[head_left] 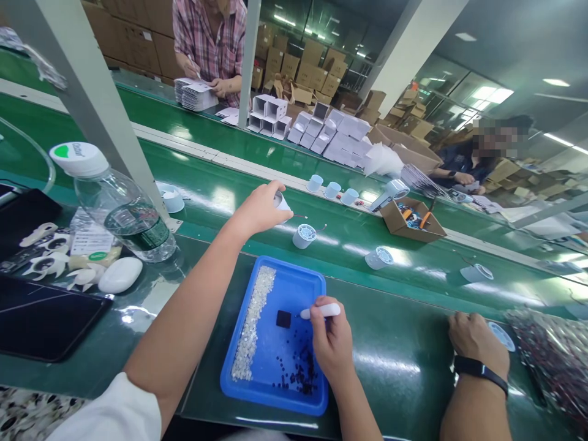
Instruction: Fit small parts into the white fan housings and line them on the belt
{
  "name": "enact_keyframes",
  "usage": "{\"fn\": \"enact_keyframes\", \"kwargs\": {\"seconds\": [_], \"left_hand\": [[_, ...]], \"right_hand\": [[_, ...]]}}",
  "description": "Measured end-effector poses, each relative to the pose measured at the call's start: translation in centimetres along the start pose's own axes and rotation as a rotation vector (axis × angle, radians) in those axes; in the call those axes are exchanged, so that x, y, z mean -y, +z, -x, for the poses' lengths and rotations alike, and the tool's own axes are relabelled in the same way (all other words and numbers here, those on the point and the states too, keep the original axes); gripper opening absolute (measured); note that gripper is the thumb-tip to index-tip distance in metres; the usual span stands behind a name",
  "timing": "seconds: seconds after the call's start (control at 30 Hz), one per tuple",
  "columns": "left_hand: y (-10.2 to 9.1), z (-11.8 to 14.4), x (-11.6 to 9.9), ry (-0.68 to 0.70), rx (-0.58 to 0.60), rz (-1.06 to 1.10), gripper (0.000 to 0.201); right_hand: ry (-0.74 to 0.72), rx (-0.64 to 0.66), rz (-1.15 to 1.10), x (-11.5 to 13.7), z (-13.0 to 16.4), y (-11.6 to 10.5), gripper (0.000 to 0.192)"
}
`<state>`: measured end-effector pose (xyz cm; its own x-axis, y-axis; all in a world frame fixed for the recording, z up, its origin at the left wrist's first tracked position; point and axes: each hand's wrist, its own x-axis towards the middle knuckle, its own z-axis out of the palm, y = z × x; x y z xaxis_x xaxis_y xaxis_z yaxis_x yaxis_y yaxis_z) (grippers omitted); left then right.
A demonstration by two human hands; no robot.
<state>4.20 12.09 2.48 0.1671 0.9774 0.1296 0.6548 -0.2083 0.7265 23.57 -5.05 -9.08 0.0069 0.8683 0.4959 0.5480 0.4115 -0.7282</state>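
Note:
My left hand reaches out over the green conveyor belt and is closed around a small white cylindrical part with a thin wire sticking out. My right hand hovers over a blue tray and grips a white pen-like tool, its tip near a small black square. The tray holds a strip of tiny clear pieces on its left and scattered small dark pieces near my right hand. Another white cylindrical part lies on the belt just beyond the tray.
A water bottle lies at left by white plastic parts and a black tray. More cylindrical parts dot the belt. A co-worker's hand with a black wristband rests at right. A cardboard box and white boxes stand farther off.

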Motion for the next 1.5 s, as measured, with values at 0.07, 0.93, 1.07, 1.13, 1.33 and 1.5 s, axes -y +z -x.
{"fn": "enact_keyframes", "kwargs": {"seconds": [0.07, 0.93, 1.07, 1.13, 1.33, 1.5], "left_hand": [[0.0, 0.1, -0.1, -0.008, -0.031, 0.029, 0.058], [1.1, 2.1, -4.6, -0.079, 0.326, 0.928, 0.023], [1.0, 2.4, -4.8, -0.062, 0.333, 0.911, 0.024], [1.0, 2.5, -5.0, -0.061, 0.341, 0.895, 0.024], [1.2, 3.0, -5.5, -0.072, 0.336, 0.832, 0.031], [2.2, 3.6, -6.7, -0.066, 0.217, 0.778, 0.021]], "right_hand": [[-0.003, 0.001, 0.035, -0.1, -0.1, 0.0, 0.006], [0.041, -0.45, -0.454, 6.2, -6.9, -1.3, 0.014], [0.01, -0.478, -0.474, 6.1, -6.8, -1.2, 0.012], [0.003, -0.484, -0.478, 6.2, -6.8, -1.2, 0.013], [0.02, -0.483, -0.458, 6.2, -6.8, -1.2, 0.012], [0.175, -0.494, -0.326, 5.9, -6.8, -1.2, 0.02]]}}
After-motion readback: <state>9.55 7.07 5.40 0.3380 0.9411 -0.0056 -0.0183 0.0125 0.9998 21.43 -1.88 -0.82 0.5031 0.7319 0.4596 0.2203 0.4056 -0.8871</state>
